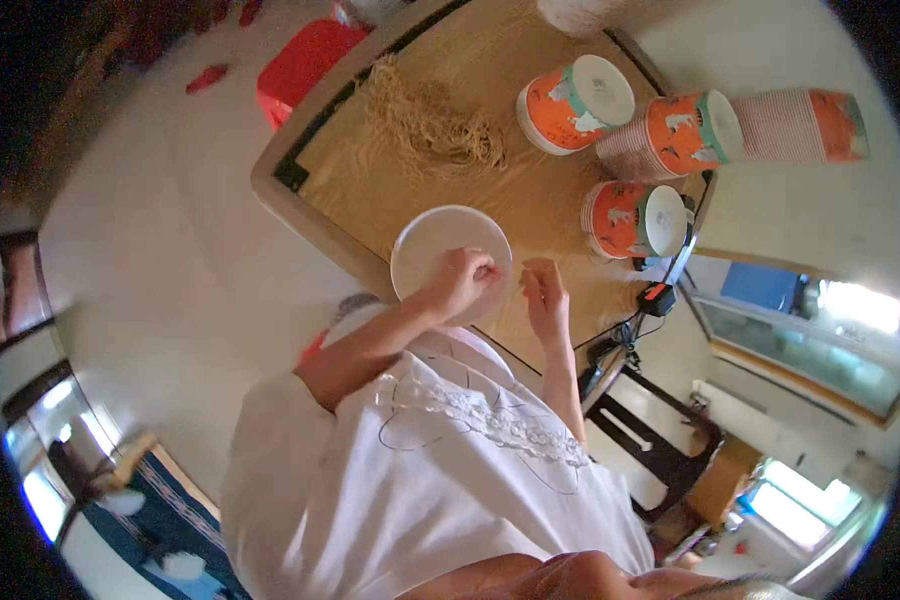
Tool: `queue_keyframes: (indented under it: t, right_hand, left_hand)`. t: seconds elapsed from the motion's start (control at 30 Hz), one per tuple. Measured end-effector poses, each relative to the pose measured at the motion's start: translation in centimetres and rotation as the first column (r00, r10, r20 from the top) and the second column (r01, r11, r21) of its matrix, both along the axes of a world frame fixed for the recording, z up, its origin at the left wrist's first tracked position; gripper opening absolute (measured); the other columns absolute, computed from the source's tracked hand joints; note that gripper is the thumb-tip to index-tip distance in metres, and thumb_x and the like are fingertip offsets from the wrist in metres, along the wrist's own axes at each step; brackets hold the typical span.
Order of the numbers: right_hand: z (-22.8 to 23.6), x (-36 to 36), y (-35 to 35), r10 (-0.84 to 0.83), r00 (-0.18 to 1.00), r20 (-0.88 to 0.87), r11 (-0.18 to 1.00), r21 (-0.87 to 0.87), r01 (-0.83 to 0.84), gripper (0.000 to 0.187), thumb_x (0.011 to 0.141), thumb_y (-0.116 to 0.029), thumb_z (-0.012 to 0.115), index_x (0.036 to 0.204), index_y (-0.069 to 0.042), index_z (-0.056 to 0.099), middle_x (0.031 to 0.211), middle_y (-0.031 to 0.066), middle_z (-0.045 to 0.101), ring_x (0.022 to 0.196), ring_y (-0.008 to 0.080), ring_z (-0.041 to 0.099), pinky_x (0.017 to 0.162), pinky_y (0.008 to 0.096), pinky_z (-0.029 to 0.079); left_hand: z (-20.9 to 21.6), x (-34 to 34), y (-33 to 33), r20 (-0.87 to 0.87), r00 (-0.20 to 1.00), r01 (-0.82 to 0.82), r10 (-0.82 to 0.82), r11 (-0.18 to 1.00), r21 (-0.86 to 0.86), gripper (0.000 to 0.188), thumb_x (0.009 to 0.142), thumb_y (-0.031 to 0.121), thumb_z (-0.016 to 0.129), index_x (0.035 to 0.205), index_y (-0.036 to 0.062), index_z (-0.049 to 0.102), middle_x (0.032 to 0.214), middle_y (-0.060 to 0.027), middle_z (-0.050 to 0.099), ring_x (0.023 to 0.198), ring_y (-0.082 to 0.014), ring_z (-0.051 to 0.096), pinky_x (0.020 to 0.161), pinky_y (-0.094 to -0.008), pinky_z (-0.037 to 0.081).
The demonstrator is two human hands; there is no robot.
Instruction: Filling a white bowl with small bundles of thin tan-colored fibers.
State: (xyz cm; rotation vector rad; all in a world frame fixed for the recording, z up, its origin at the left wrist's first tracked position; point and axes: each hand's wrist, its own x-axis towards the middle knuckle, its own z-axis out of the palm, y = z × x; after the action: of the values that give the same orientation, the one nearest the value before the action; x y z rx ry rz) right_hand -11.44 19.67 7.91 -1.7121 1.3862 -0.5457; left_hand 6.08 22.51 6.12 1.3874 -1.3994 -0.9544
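Two hands at work: both are reaching over the near edge of the wooden table [370, 190].
Red stool: a red plastic stool [305, 60] is standing beside the table's far-left corner, well apart from the hands.
Noodle heap: a loose pile of pale dried noodles [432, 125] is lying on the bare tabletop beyond the bowl, probably kept within arm's reach.
White bowl: a round white bowl [440, 245] is sitting at the near table edge, directly in front of the person, so both hands can meet over it.
Left hand: the left hand [460, 282] is curling over the bowl's near rim, fingers bent inward; whether it is pinching anything, I cannot tell.
Right hand: the right hand [545, 295] is hovering just beside the bowl, fingertips drawn together as if pinching something small; what, if anything, is too small to tell.
Cup stacks: stacks of orange printed paper cups [670, 130] are lying on their sides along the right of the table, apart from the hands.
Cables: black cables [635, 325] are trailing off the near-right corner.
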Motion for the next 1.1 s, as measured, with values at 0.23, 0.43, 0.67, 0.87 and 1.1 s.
queue_keyframes:
  t: [0.23, 0.43, 0.67, 0.87, 1.1]
  right_hand:
    - [-0.8, -1.3, 0.0, 0.009, 0.991, -0.137, 0.999, 0.047, -0.002, 0.016, 0.084, -0.011, 0.052, 0.099, -0.008, 0.057, 0.075, 0.0032, 0.056, 0.064, 0.0098, 0.050, 0.057, 0.0231, 0.042]
    - [-1.9, -1.5, 0.9, -0.049, 0.999, -0.018, 0.993, 0.105, 0.051, 0.019, 0.080, -0.005, 0.054, 0.098, -0.007, 0.059, 0.083, 0.0044, 0.060, 0.073, 0.0101, 0.053, 0.064, 0.0229, 0.044]
    - [-2.3, -0.9, 0.9, -0.026, 1.000, 0.003, 0.994, 0.104, 0.026, 0.017, 0.079, -0.006, 0.056, 0.096, -0.005, 0.060, 0.086, 0.0051, 0.061, 0.076, 0.0113, 0.055, 0.066, 0.0235, 0.045]
    - [-2.0, -0.4, 0.7, 0.006, 1.000, 0.003, 0.996, 0.089, -0.007, 0.017, 0.077, -0.006, 0.058, 0.094, -0.003, 0.060, 0.083, 0.0076, 0.060, 0.075, 0.0140, 0.056, 0.064, 0.0246, 0.045]
    - [-3.0, -0.4, 0.2, 0.021, 1.000, 0.009, 0.999, 0.044, -0.022, 0.009, 0.081, -0.009, 0.054, 0.084, -0.003, 0.059, 0.071, 0.0074, 0.058, 0.065, 0.0140, 0.056, 0.060, 0.0265, 0.046]
  left_hand:
    - [-1.4, 0.2, 0.1, 0.160, 0.981, 0.090, -0.111, 0.987, 0.134, 0.009, 0.069, 0.012, 0.062, 0.075, 0.0056, 0.061, 0.073, -0.0110, 0.060, 0.067, -0.0281, 0.058, 0.060, -0.0377, 0.045]
    - [-0.7, 0.1, -0.3, 0.138, 0.983, 0.100, -0.124, 0.981, 0.168, 0.009, 0.071, 0.014, 0.061, 0.075, 0.0067, 0.062, 0.073, -0.0109, 0.060, 0.070, -0.0284, 0.059, 0.063, -0.0378, 0.046]
    - [-1.4, -0.1, -0.2, 0.163, 0.979, 0.097, -0.122, 0.984, 0.152, 0.009, 0.071, 0.015, 0.061, 0.075, 0.0064, 0.062, 0.074, -0.0116, 0.060, 0.071, -0.0294, 0.059, 0.063, -0.0386, 0.046]
    - [-1.4, -0.5, -0.3, 0.113, 0.987, 0.092, -0.112, 0.982, 0.168, 0.011, 0.072, 0.016, 0.061, 0.076, 0.0064, 0.062, 0.076, -0.0115, 0.060, 0.072, -0.0300, 0.059, 0.064, -0.0395, 0.045]
    - [0.0, -0.5, -0.5, 0.279, 0.952, 0.095, -0.126, 0.988, 0.123, 0.019, 0.072, 0.017, 0.058, 0.089, 0.0081, 0.059, 0.090, -0.0158, 0.058, 0.073, -0.0301, 0.059, 0.063, -0.0387, 0.047]
